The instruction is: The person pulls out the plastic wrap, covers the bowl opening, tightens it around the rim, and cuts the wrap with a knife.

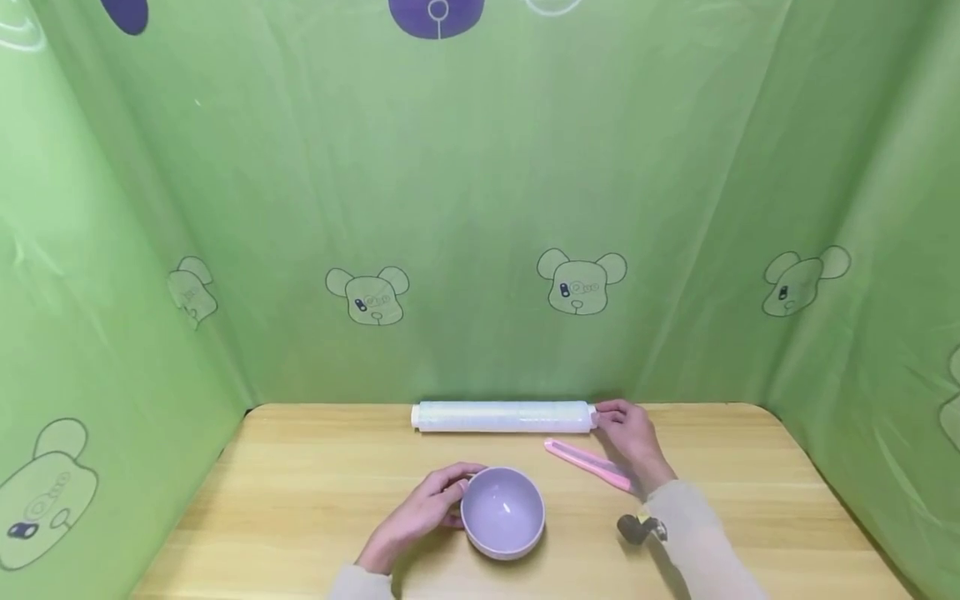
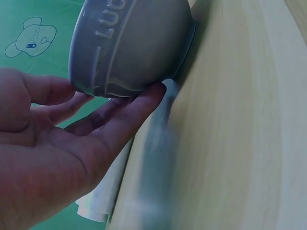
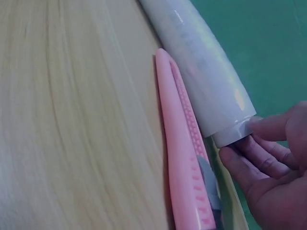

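A small lavender bowl [image 1: 502, 512] stands upright on the wooden table, with raised lettering on its outer side in the left wrist view. From its left, my left hand [image 1: 431, 500] holds it, thumb near the rim and the other fingers along the side wall. At the back of the table lies a roll of plastic wrap [image 1: 504, 417], lengthwise from left to right. My right hand [image 1: 630, 432] grips the white core end at the roll's right, thumb and fingers about it in the right wrist view [image 3: 273, 158].
A pink utility knife [image 1: 588, 464] with a grey slider lies slanted on the table, between the roll and my right forearm. Green curtains [image 1: 480, 208] with bear prints enclose the back and both sides. The table's back edge runs just behind the roll.
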Demonstrator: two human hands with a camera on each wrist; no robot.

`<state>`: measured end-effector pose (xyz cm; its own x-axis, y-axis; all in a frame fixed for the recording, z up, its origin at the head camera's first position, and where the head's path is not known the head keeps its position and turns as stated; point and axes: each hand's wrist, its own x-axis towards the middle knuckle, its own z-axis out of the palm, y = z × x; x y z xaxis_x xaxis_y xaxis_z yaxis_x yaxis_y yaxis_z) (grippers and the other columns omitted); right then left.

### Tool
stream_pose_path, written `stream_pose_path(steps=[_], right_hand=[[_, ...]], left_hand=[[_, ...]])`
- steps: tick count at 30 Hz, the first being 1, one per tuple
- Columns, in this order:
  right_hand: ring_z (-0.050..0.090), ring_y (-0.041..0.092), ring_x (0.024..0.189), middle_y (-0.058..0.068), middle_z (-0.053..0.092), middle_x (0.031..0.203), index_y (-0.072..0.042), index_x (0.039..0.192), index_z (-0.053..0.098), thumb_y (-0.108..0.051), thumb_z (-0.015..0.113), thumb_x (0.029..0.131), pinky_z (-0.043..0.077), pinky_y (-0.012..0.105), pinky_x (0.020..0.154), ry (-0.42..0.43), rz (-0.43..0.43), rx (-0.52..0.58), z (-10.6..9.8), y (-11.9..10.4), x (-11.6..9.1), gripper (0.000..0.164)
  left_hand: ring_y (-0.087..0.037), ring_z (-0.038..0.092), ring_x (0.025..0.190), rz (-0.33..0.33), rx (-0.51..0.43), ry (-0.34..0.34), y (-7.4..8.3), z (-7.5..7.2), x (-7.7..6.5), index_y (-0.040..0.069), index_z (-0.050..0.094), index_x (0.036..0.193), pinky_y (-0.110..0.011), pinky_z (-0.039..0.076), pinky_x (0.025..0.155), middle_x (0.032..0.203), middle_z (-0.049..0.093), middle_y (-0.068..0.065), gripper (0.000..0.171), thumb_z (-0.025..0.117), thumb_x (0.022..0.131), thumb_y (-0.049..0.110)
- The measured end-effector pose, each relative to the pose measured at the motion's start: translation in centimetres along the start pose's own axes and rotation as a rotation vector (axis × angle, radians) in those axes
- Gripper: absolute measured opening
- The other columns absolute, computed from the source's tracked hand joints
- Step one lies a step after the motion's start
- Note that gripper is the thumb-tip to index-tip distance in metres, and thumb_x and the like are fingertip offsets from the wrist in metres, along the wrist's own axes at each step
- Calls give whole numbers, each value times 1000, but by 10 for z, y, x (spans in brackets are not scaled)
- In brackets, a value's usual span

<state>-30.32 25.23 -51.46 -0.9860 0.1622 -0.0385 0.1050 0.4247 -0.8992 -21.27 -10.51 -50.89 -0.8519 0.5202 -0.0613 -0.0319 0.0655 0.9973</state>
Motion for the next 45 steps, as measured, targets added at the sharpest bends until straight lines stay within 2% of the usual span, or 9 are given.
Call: stream_pose_path(steps=[6,10,13,23,30,35,39,42,45], right_hand=[[67,28,102,21,71,113,7,125,61,-12,66,99,57,33,92,-6,19,27,-3,1,-2,32],[66,20,96,19,70,111,7,123,61,-8,68,96,55,19,81,-17,26,47,-5,2,-4,32],[66,16,93,20,71,111,7,123,61,-6,70,94,53,15,77,-19,24,67,-5,2,-5,33],[66,12,88,18,71,110,8,125,59,-2,75,89,57,20,79,-41,66,132,-6,2,-11,41],[69,18,92,15,72,106,10,126,57,-5,70,95,60,27,85,-74,106,205,-5,-1,-15,37],[68,19,96,13,72,108,8,127,58,-8,72,94,58,24,84,-89,116,178,-8,-2,-20,40],[68,18,94,9,72,106,8,128,56,-7,74,92,59,26,84,-112,131,238,-15,0,-24,43],[69,18,92,7,71,103,9,128,55,-5,73,92,60,27,83,-134,127,279,-15,0,-24,43],[68,16,91,5,71,102,8,129,55,-6,74,92,60,27,82,-148,120,260,-16,1,-23,43]], left_hand=[[-33,65,111,2,-24,8,-1,1,2,1,55,143,-44,62,84,139,57,-21,38,41,110,12],[-30,64,110,4,-3,35,-1,2,5,1,56,142,-42,62,84,138,59,-20,38,41,109,12],[-28,64,109,5,19,60,1,3,7,2,58,141,-41,61,83,135,61,-19,37,42,109,13],[-27,65,106,-12,23,70,1,0,9,3,59,139,-41,61,82,135,61,-19,36,42,109,13],[-30,65,111,-21,17,60,0,-3,7,2,59,140,-42,62,86,137,60,-21,37,42,109,12],[-30,64,113,-33,29,34,1,-4,9,1,59,140,-41,61,89,136,61,-19,37,43,109,13],[-28,63,115,-34,35,2,4,-5,12,2,60,139,-38,59,91,136,62,-16,36,43,109,12],[-25,63,112,-34,54,-17,6,-9,15,4,62,138,-36,58,88,133,64,-14,35,46,108,12],[-23,62,112,-28,79,-39,8,-14,16,5,63,137,-35,56,88,132,65,-12,34,48,107,13]])
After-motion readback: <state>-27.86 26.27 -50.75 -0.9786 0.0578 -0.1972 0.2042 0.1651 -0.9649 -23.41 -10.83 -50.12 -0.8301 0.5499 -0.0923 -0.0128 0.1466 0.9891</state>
